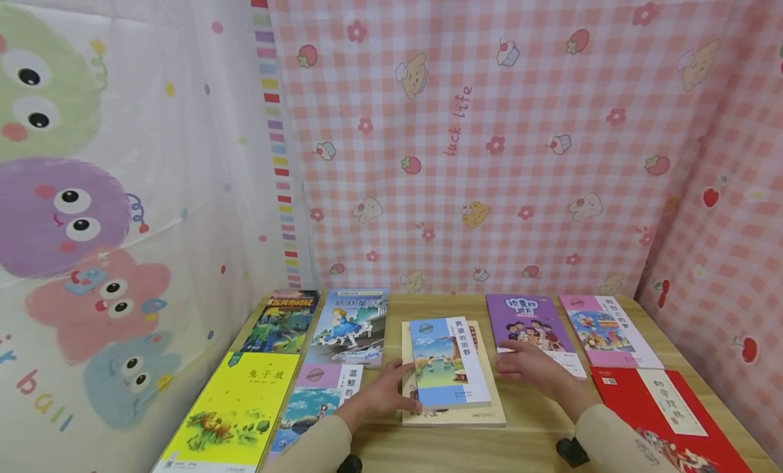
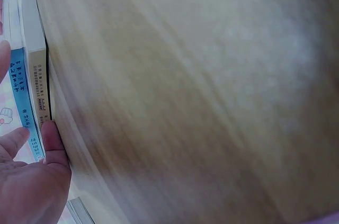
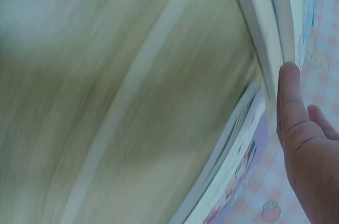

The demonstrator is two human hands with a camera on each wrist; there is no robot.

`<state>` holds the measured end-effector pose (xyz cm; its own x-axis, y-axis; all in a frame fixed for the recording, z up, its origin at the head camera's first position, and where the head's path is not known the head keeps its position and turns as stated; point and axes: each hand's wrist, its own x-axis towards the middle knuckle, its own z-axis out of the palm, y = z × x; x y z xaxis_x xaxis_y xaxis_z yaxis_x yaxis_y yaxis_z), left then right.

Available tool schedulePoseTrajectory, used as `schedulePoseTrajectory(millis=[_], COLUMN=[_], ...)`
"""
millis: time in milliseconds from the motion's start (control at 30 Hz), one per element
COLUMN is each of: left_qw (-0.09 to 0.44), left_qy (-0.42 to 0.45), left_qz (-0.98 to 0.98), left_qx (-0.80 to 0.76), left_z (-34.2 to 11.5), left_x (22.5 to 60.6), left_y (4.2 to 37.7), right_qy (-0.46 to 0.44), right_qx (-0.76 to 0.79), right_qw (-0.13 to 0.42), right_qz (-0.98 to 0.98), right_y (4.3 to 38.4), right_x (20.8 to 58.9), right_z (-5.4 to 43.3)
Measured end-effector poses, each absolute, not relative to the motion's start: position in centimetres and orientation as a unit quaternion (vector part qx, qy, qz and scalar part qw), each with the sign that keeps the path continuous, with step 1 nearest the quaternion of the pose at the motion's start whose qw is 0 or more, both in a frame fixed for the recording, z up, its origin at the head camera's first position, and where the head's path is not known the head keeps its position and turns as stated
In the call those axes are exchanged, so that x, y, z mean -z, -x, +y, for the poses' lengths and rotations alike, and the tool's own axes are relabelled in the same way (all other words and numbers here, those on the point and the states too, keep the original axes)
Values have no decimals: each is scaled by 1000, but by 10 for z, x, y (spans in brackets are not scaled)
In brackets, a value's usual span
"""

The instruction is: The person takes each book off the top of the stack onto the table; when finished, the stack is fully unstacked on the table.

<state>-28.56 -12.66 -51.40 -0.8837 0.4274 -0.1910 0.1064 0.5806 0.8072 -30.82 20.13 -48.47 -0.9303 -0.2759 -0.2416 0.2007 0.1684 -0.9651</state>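
Two books lie stacked at the middle of the table: a smaller blue-and-white book (image 1: 440, 364) on top of a larger cream book (image 1: 497, 401). My left hand (image 1: 388, 390) is at the left side of the stack, fingers spread, fingertips against the spines. In the left wrist view, the blue spine (image 2: 24, 102) and the cream spine (image 2: 39, 83) stand beside those fingers. My right hand (image 1: 541, 374) is on the other side, fingers straight, fingertips close to the stack's right edge and overlapping a purple book (image 1: 529, 320). The right wrist view shows its fingertip right at the page edges.
On the left lie a dinosaur-cover book (image 1: 278, 323), a book with a girl in blue (image 1: 349, 330), a yellow book (image 1: 229, 405) and a sea-cover book (image 1: 308, 405). A pink-and-white book (image 1: 612, 330) and a red book (image 1: 630, 391) lie right. Patterned curtains (image 1: 465, 153) surround the wooden table (image 1: 391, 446).
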Motion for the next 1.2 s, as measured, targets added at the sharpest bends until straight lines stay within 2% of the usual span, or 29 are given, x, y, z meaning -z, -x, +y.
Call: schedulePoseTrajectory(millis=[867, 1200], left_qw=[180, 184], left_qy=[-157, -164], left_qz=[880, 891], left_qx=[-410, -383], left_z=[-126, -125], left_x=[514, 508], left_y=[287, 283], right_qy=[-48, -19], right_qx=[648, 629], right_qw=[179, 184], right_qz=[739, 755], right_y=[311, 306], right_x=[495, 493], right_z=[160, 152])
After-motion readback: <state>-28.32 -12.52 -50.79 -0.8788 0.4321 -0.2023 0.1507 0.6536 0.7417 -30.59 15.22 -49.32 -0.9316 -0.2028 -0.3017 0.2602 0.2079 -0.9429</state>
